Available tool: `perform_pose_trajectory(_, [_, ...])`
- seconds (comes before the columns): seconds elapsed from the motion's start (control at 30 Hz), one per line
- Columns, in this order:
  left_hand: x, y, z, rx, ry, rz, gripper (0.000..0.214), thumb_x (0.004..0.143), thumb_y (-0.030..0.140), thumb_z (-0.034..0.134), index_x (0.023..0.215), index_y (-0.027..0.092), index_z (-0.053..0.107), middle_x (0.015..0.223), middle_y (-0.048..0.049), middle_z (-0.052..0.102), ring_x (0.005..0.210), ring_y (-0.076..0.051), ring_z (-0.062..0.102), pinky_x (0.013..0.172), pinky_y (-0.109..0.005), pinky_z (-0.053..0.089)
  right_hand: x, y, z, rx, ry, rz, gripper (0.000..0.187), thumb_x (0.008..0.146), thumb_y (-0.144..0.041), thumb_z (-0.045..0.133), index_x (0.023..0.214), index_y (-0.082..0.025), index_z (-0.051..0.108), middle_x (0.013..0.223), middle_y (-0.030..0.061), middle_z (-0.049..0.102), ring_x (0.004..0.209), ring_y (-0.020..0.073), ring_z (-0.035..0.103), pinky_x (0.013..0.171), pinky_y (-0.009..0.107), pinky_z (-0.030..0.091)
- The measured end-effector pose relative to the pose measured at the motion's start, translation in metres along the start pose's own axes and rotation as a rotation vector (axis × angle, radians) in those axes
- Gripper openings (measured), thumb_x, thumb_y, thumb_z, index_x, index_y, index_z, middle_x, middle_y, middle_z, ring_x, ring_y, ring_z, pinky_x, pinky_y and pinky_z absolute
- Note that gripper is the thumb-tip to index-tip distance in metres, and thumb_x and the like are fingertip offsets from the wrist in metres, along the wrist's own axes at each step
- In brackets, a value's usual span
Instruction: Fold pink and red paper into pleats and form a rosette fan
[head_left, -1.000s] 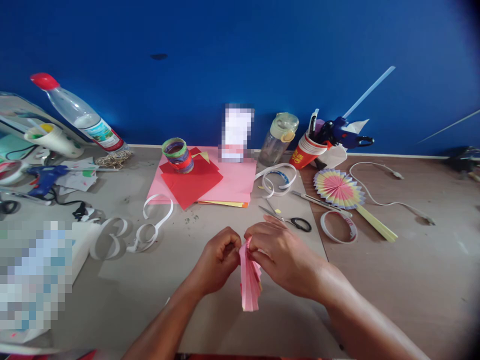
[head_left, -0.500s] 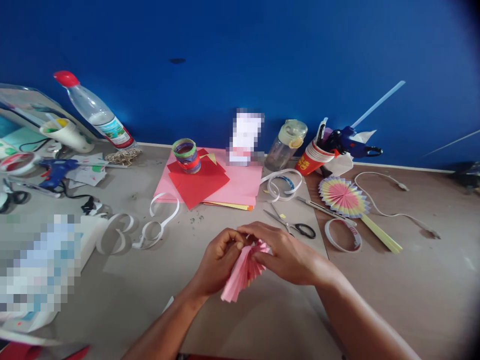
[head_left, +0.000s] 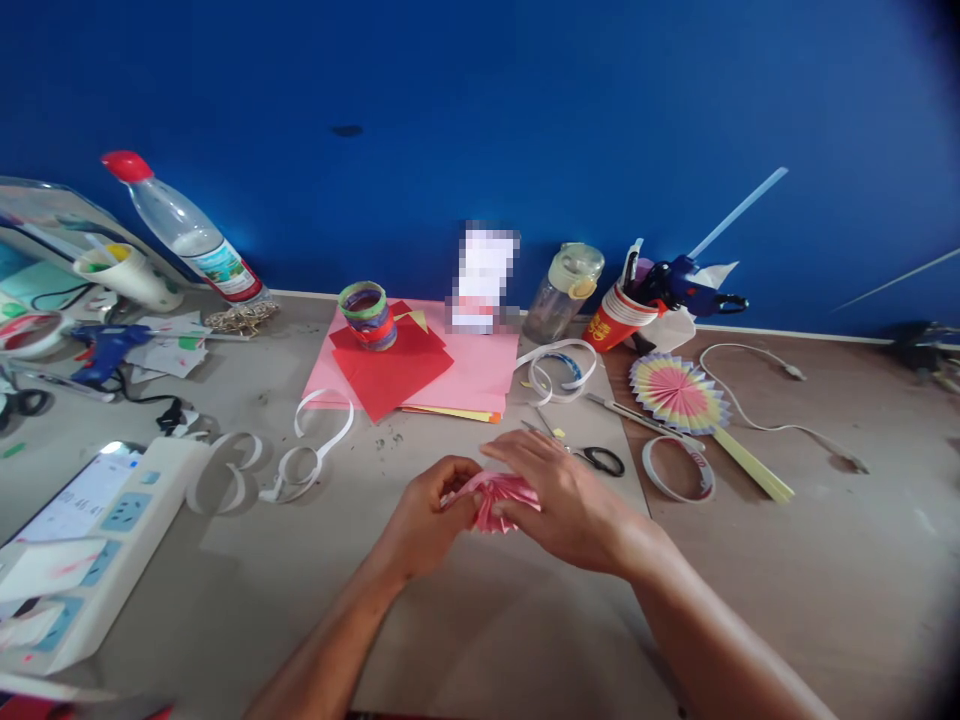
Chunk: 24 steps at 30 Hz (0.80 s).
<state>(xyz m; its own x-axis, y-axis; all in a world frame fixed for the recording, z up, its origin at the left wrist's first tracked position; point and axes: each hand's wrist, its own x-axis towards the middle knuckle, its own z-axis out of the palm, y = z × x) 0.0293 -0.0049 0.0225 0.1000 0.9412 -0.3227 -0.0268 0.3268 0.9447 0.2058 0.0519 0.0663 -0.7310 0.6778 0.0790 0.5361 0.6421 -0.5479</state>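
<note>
A pleated pink paper fan is held between my two hands over the near middle of the table. My left hand is closed on its left side, thumb in front and fingers curled behind. On the right side, my right hand grips it with the thumb on the front pleats and the fingers reaching over the top. Both hands cover parts of the fan's edges. Just beyond my right hand lie scissors, partly hidden by it.
A finished-looking paper fan with a yellow handle lies right, near a tape roll and a cutter. Red paper and pink sheets lie behind. A power strip and glue gun are left.
The pink fan's pleats, which hung down to the lower left, are now spread in a rounder shape between my hands. My left hand has come slightly lower and the view has shifted a little.
</note>
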Motion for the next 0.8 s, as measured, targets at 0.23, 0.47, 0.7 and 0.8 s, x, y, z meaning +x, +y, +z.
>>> perform_pose_trajectory(0.23, [0.006,-0.006,-0.003,-0.252,0.201,-0.007,0.028,0.074,0.037,0.069,0.09,0.016,0.059,0.081,-0.0018,0.063,0.07,-0.012,0.057,0.062,-0.022,0.046,0.003,-0.001,0.0,0.002,0.172,-0.092,0.022,0.083,-0.013,0.054,0.104,-0.018,0.06,0.108,0.012,0.059,0.106,0.0244,0.052,0.089,0.042,0.045])
perform_pose_trajectory(0.47, [0.001,-0.004,0.0,-0.32,0.161,-0.026,0.03,0.074,0.038,0.069,0.093,0.017,0.06,0.084,-0.0012,0.062,0.073,-0.012,0.058,0.063,-0.023,0.048,0.012,0.007,0.03,-0.136,0.273,-0.075,0.018,0.085,-0.009,0.046,0.085,-0.017,0.061,0.108,0.0124,0.055,0.108,0.025,0.047,0.091,0.043,0.042])
perform_pose_trajectory(0.7, [0.002,-0.005,0.003,-0.292,0.181,-0.014,0.029,0.075,0.037,0.068,0.093,0.016,0.059,0.08,-0.0004,0.063,0.069,-0.012,0.06,0.063,-0.024,0.048,0.015,0.003,0.028,-0.077,0.285,-0.103,0.015,0.084,-0.01,0.045,0.075,-0.017,0.054,0.106,0.0121,0.055,0.107,0.0248,0.047,0.091,0.042,0.04])
perform_pose_trajectory(0.8, [0.002,-0.004,0.004,-0.296,0.174,-0.02,0.027,0.075,0.036,0.068,0.09,0.016,0.058,0.078,0.0007,0.061,0.065,-0.01,0.058,0.062,-0.024,0.047,0.013,0.001,0.027,-0.037,0.292,-0.136,0.013,0.084,-0.01,0.044,0.075,-0.017,0.052,0.106,0.0126,0.055,0.104,0.0238,0.049,0.087,0.04,0.041])
